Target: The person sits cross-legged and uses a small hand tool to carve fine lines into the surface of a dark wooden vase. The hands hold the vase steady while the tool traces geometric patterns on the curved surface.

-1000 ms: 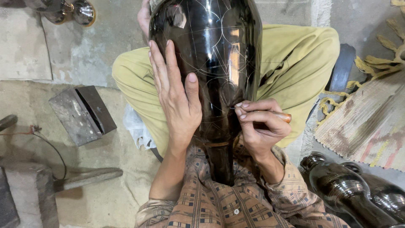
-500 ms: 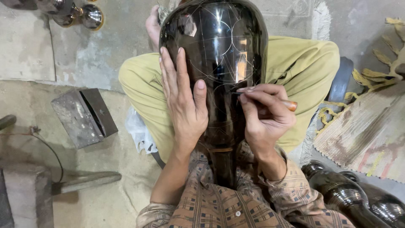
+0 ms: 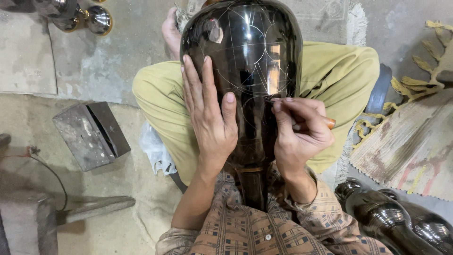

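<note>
A large glossy black vase (image 3: 250,52) lies across my lap, its narrow neck pointing toward me, with thin scratched lines on its body. My left hand (image 3: 210,120) rests flat on the vase's left side, fingers spread. My right hand (image 3: 299,130) is closed around a small engraving tool (image 3: 325,122) with an orange-brown handle; its tip touches the vase surface. My legs in olive trousers (image 3: 160,94) are crossed under the vase.
A grey metal block (image 3: 89,134) lies on the concrete floor at left. Shiny metal vessels (image 3: 78,12) stand top left. Two dark vases (image 3: 401,222) lie bottom right beside a fringed rug (image 3: 410,137). A wire (image 3: 45,167) and a bar (image 3: 94,208) are at lower left.
The view shifted so the vase sits more to the right. My right hand with the tool moved slightly up along the vase; the left hand stays flat on it.
</note>
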